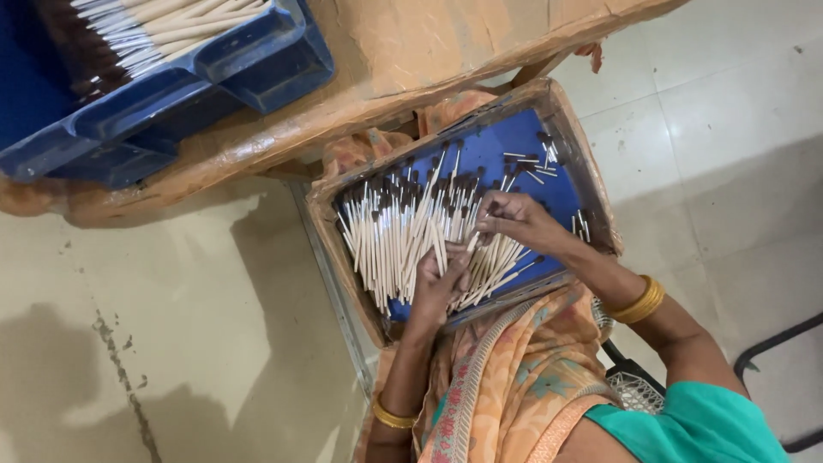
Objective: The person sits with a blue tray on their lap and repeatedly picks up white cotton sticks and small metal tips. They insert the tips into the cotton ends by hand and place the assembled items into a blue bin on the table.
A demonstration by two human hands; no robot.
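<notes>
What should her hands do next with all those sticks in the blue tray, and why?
Probably sweep the stray sticks at the tray's far corner into the main pile of dark-tipped sticks. The left hand and right hand both rest on that pile, gathering a bundle, while the strays lie scattered apart.

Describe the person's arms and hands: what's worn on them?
Both hands are bare, no gloves. The left hand has a gold bangle at the wrist; the right hand has stacked gold bangles on the forearm. A short teal sleeve covers the right upper arm. Orange patterned fabric drapes between the arms.
</notes>
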